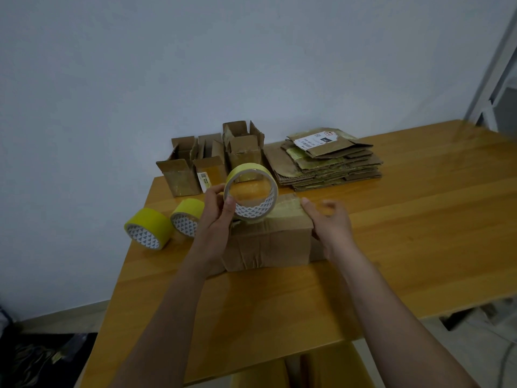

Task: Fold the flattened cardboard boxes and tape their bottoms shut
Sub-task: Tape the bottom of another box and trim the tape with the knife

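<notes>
Two bare forearms reach forward over the near edge of the wooden bench. Just beyond them a folded cardboard box lies on its side on the bench, its taped end turned up and away from the viewer. The left hand grasps a roll of yellow tape, thumb inside the core and fingers curled round the outer rim, holding it upright above the box's left top edge; a strip of tape appears to run from the roll across the box top toward the right. The right hand rests at the box's right top corner with its thumb lying on the tape strip and its fingers loosely curved over the far side; it is blurred, so whether it grips the corner I cannot tell. Left of the box, two more yellow tape rolls lie on the bench side by side. Farther back, near the wall, several assembled small boxes stand upright with open flaps, and to their right sits a stack of flattened boxes, the top one bearing a white shipping label.
</notes>
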A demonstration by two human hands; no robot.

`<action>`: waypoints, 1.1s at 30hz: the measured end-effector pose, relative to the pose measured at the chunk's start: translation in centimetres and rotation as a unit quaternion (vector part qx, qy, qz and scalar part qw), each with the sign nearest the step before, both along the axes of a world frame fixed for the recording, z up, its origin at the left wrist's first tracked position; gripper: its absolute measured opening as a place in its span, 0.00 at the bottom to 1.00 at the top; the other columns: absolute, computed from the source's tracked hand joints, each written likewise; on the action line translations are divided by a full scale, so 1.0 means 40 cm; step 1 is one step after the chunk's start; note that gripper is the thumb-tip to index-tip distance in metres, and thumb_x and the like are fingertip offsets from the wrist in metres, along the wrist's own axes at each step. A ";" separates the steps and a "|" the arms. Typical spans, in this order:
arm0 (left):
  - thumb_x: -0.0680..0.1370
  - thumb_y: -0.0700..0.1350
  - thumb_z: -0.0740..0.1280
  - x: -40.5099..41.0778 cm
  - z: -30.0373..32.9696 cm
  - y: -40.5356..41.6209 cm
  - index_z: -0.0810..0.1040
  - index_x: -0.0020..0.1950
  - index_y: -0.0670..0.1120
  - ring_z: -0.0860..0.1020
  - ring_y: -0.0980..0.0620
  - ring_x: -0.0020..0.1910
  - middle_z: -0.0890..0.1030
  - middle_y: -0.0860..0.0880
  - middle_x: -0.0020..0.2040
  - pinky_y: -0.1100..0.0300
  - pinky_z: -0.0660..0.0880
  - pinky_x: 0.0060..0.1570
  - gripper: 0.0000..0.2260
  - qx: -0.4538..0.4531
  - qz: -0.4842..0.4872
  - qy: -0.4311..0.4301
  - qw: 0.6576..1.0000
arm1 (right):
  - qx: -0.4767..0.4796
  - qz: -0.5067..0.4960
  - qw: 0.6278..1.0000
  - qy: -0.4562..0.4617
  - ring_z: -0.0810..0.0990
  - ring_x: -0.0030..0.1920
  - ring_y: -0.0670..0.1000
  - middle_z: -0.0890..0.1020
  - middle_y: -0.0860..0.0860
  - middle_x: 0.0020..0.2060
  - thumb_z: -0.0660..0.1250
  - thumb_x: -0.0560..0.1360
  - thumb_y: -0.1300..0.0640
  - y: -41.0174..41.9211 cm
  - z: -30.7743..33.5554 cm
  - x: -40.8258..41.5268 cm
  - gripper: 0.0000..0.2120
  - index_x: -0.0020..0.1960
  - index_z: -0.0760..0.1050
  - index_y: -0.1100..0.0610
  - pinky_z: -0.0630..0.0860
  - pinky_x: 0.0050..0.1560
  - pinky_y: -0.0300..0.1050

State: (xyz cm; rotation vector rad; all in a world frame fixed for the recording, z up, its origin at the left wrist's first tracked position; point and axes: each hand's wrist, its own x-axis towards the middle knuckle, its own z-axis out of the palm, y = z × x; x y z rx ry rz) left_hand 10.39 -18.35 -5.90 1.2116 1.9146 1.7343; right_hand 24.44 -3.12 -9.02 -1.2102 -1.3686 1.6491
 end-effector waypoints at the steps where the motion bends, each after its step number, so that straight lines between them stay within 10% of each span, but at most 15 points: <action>1: 0.84 0.48 0.54 -0.001 -0.001 -0.001 0.65 0.67 0.48 0.76 0.62 0.50 0.75 0.51 0.53 0.66 0.75 0.48 0.12 -0.001 0.000 -0.006 1.000 | -0.035 0.011 0.999 0.014 0.78 0.56 0.57 0.76 0.54 0.56 0.74 0.70 0.43 0.003 -0.007 0.002 0.24 0.60 0.69 0.50 0.78 0.58 0.58; 16: 0.83 0.47 0.57 0.004 -0.005 -0.006 0.68 0.66 0.45 0.78 0.60 0.47 0.78 0.46 0.49 0.68 0.75 0.46 0.13 0.009 0.013 -0.024 1.000 | 0.067 0.042 0.987 -0.141 0.80 0.50 0.55 0.81 0.55 0.50 0.70 0.75 0.62 0.047 -0.031 -0.001 0.06 0.45 0.76 0.52 0.80 0.54 0.55; 21: 0.78 0.54 0.58 0.005 -0.006 -0.010 0.68 0.67 0.45 0.76 0.54 0.46 0.76 0.39 0.49 0.63 0.74 0.46 0.20 0.010 0.015 -0.018 1.000 | 0.323 -0.032 0.944 -0.056 0.79 0.49 0.44 0.82 0.47 0.47 0.62 0.78 0.67 -0.032 0.033 0.033 0.12 0.51 0.80 0.54 0.76 0.51 0.36; 29: 0.83 0.43 0.58 0.005 -0.007 -0.003 0.68 0.68 0.43 0.74 0.64 0.35 0.75 0.53 0.38 0.70 0.71 0.36 0.14 0.025 0.039 0.034 0.998 | 0.515 0.131 0.842 -0.093 0.73 0.67 0.46 0.79 0.50 0.62 0.56 0.80 0.51 -0.059 -0.051 0.041 0.19 0.64 0.78 0.56 0.65 0.72 0.47; 33: 0.84 0.50 0.56 -0.036 -0.007 -0.038 0.68 0.72 0.46 0.81 0.52 0.51 0.83 0.53 0.48 0.58 0.78 0.43 0.18 0.067 0.087 -0.045 0.993 | 0.536 0.131 0.828 -0.100 0.75 0.66 0.46 0.81 0.50 0.60 0.55 0.81 0.50 -0.042 -0.048 0.045 0.19 0.62 0.79 0.56 0.68 0.71 0.48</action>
